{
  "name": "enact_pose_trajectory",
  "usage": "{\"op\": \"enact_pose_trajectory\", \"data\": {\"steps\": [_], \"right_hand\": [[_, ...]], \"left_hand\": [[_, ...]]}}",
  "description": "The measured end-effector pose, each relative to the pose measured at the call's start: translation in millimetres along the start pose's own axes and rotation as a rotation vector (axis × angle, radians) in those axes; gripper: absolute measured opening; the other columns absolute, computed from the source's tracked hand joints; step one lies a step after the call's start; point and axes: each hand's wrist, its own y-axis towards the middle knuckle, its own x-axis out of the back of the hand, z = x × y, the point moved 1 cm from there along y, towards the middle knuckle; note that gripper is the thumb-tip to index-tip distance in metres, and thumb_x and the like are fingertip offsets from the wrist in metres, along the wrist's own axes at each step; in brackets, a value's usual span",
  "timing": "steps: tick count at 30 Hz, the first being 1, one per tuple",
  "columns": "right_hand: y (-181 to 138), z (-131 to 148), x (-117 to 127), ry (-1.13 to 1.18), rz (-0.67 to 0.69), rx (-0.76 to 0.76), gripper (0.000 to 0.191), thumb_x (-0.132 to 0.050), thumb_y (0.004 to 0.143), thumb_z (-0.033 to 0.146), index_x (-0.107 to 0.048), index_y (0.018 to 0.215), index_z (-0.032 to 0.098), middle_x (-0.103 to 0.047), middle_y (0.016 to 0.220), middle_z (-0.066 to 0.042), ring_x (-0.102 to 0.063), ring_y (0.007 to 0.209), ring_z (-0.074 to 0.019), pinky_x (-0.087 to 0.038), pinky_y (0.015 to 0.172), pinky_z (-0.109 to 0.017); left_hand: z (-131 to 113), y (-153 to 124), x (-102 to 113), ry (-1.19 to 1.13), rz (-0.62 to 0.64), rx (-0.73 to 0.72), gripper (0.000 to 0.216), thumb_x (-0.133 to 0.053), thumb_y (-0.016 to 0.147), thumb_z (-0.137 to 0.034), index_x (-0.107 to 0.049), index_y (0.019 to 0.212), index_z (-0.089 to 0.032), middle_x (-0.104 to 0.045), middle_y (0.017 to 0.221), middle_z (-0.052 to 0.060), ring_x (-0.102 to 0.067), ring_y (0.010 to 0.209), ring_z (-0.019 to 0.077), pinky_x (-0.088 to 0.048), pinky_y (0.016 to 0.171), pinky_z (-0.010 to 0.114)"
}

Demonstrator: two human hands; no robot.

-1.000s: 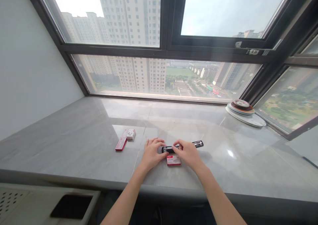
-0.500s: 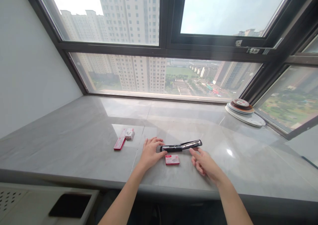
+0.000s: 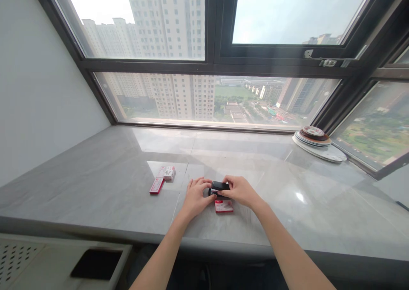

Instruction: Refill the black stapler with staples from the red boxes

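Observation:
A black stapler [image 3: 220,185] lies on the grey stone sill, its top arm folded back over its base. My left hand [image 3: 197,197] grips the stapler's left end between thumb and fingers. At the right part, my right hand [image 3: 240,191] pinches the stapler, fingers on the top arm and thumb low at the near side; part of the stapler is hidden behind these fingers. Just in front of it lies a small red and white box [image 3: 224,206], flat on the sill.
Left of my hands lie a long red and white box [image 3: 156,186] and a small whitish box [image 3: 169,173], close together. A stack of plates [image 3: 315,139] stands in the far right corner by the window. The sill's front edge [image 3: 230,245] runs near my forearms.
The stapler was spread open, its top arm swung out to the right; now that arm is folded over the base. My right hand has moved left and up onto the stapler.

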Motion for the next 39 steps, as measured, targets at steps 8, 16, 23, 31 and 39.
{"op": "enact_pose_trajectory", "data": {"steps": [8, 16, 23, 31, 39], "right_hand": [[-12.3, -7.7, 9.3, -0.15, -0.076, -0.102, 0.021, -0.072, 0.08, 0.042, -0.071, 0.086, 0.022, -0.063, 0.065, 0.002, -0.056, 0.061, -0.0151, -0.031, 0.056, -0.025], [-36.9, -49.5, 9.1, 0.116, -0.253, -0.35, 0.046, -0.07, 0.081, 0.066, -0.064, 0.087, 0.021, -0.051, 0.053, 0.005, -0.049, 0.053, -0.0154, -0.034, 0.051, -0.026], [-74.1, -48.9, -5.4, 0.515, -0.164, -0.371, 0.056, -0.069, 0.082, 0.071, -0.062, 0.106, 0.021, -0.046, 0.059, 0.009, -0.047, 0.049, -0.0116, -0.048, 0.048, -0.026], [-55.1, -29.6, -48.8, 0.63, -0.164, -0.336, 0.058, -0.073, 0.079, 0.072, -0.058, 0.101, 0.02, -0.052, 0.061, 0.008, -0.05, 0.047, -0.011, -0.051, 0.045, -0.027], [-55.3, -29.6, -49.1, 0.567, -0.183, -0.303, 0.059, -0.069, 0.082, 0.072, -0.059, 0.107, 0.02, -0.051, 0.058, 0.009, -0.05, 0.042, -0.0117, -0.047, 0.041, -0.025]], "left_hand": [[-15.7, -5.5, 14.1, -0.122, -0.07, 0.019, 0.04, -0.055, 0.088, -0.017, -0.067, 0.122, -0.033, -0.067, 0.133, 0.001, -0.054, 0.134, 0.0265, -0.036, 0.119, 0.048], [-52.6, -20.4, 21.7, -0.208, 0.441, -0.353, 0.076, -0.046, 0.073, 0.0, -0.068, 0.13, -0.046, -0.061, 0.145, -0.01, -0.048, 0.143, 0.0224, -0.038, 0.122, 0.04], [-15.0, -11.0, 45.9, -0.074, 0.329, -0.116, 0.076, -0.076, 0.076, -0.034, -0.054, 0.149, -0.041, -0.066, 0.134, 0.001, -0.055, 0.13, 0.0297, -0.047, 0.111, 0.04], [-24.8, -8.9, 13.5, -0.118, 0.183, -0.105, 0.077, -0.084, 0.072, -0.045, -0.057, 0.145, -0.041, -0.07, 0.129, 0.0, -0.059, 0.12, 0.0296, -0.042, 0.11, 0.042], [-30.3, -14.2, 15.0, -0.138, 0.099, -0.099, 0.073, -0.078, 0.081, -0.052, -0.051, 0.149, -0.041, -0.062, 0.139, 0.0, -0.053, 0.129, 0.0286, -0.043, 0.112, 0.04]]}}
